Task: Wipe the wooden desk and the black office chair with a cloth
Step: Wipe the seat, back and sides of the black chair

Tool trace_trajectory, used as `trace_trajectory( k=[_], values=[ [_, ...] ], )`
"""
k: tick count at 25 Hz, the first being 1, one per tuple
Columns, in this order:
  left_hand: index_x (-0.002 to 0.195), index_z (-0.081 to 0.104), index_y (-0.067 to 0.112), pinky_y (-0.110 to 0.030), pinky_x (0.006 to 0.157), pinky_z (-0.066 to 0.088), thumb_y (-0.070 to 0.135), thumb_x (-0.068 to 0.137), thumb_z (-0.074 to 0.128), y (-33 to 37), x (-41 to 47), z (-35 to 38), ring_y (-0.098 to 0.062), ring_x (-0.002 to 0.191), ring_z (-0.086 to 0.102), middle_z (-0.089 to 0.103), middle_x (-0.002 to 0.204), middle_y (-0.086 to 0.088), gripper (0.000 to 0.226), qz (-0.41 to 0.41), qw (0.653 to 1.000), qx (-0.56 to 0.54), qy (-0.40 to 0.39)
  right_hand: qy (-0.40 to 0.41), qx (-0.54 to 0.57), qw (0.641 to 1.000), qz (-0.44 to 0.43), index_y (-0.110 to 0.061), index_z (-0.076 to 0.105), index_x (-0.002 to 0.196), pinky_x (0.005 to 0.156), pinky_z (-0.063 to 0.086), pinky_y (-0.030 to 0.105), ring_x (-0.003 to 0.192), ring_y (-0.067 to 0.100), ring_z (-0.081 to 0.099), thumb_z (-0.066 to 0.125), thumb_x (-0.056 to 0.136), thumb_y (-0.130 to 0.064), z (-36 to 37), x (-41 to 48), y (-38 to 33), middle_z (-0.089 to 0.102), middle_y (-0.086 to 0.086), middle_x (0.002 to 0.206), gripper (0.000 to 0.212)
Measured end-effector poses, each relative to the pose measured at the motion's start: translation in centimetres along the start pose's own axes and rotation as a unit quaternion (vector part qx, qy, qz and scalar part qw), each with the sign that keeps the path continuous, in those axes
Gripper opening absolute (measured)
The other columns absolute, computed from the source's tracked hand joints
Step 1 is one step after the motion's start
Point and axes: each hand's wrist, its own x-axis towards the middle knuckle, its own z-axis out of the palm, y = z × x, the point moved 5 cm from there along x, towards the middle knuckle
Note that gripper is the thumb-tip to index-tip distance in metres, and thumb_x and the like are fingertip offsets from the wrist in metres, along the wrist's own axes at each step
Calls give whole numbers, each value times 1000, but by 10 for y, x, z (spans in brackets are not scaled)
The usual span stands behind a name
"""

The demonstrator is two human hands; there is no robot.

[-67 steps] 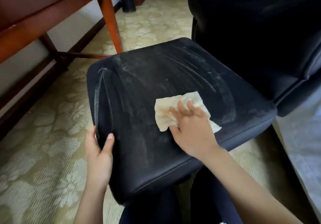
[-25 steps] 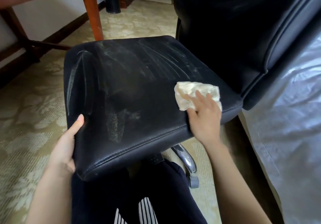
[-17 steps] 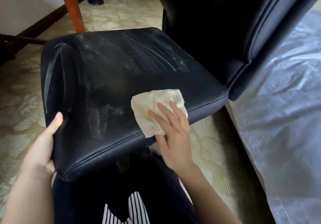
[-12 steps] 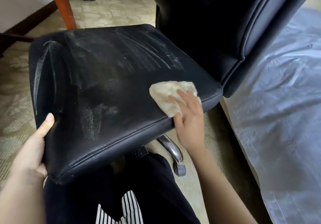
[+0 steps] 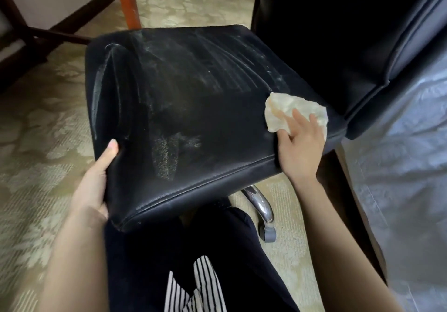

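Head view: the left grip [image 5: 96,181] clamps a front corner of the seat [image 5: 193,108] – thumb on top, apparently to steady it – while the right grip [image 5: 300,147], fingers spread, presses the cloth [image 5: 285,108] flat by the backrest [image 5: 338,33].

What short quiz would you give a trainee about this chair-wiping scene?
1. True or false: the cloth rests on the chair seat.
2. The left hand grips: A the seat's edge, B the cloth, C nothing.
3. Fill in: the ___ hand presses the cloth with flat fingers.
Key: 1 true; 2 A; 3 right hand.
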Motion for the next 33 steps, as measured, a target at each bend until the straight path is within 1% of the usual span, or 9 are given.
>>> trace_trajectory(
  k=[6,11,14,17,19,22,25,29,33],
  values=[
    [119,66,13,-32,66,60,46,79,65,5,4,-4,-18,96,70,72,110,-6,51,-16,999,-27,11,-127,50,974,-178,-35,57,128,113,8,30,142,27,24,34,83,-38,11,-63,-80,48,-2,142,50],
    [129,58,14,-43,97,50,54,52,89,7,21,-29,-28,106,66,67,120,-10,91,2,999,-8,54,-263,59,896,-352,-37,57,128,116,14,33,143,20,22,36,84,-37,28,-86,-142,46,-8,143,49],
    [127,59,20,-45,101,45,63,52,86,8,28,-38,-29,109,65,67,121,-8,90,0,998,19,53,-377,54,839,-388,-41,52,131,114,0,19,145,10,9,35,92,-36,44,-67,-183,34,-15,150,43],
    [121,64,25,-42,99,47,73,52,79,9,29,-43,-24,106,67,70,115,-3,85,13,996,41,77,-407,37,809,-423,-38,52,132,101,-2,7,143,7,10,37,101,-27,70,-42,-217,31,-13,152,36],
    [118,66,30,-38,96,48,80,64,64,12,23,-43,-16,105,67,71,111,5,74,23,992,80,91,-413,15,796,-443,-33,59,125,105,2,12,140,11,20,35,101,-25,95,-28,-243,39,-11,147,35],
    [121,63,32,-35,101,45,68,87,43,8,9,-46,-11,108,64,69,114,9,53,37,983,111,139,-427,21,783,-452,-48,68,91,111,26,44,127,19,41,30,93,-38,132,-14,-275,59,-12,118,39],
    [126,60,31,-37,108,38,68,85,38,-15,-13,-45,-11,118,56,63,125,10,60,89,969,101,205,-430,-24,794,-428,-57,62,80,109,24,58,134,19,28,29,93,-35,142,-12,-285,51,-13,130,41],
    [98,71,29,-29,94,44,46,90,34,-28,-31,-37,-10,102,62,70,105,8,41,191,935,13,300,-411,-22,781,-469,-33,53,133,112,2,29,143,18,14,35,100,-23,117,-26,-267,37,-6,149,39],
    [74,59,18,-13,62,41,18,99,34,-17,-43,-26,-8,71,51,58,74,7,35,227,915,18,333,-427,66,771,-468,-41,45,135,112,0,21,145,9,5,42,97,-23,76,-49,-213,27,-16,153,42]
  ],
)
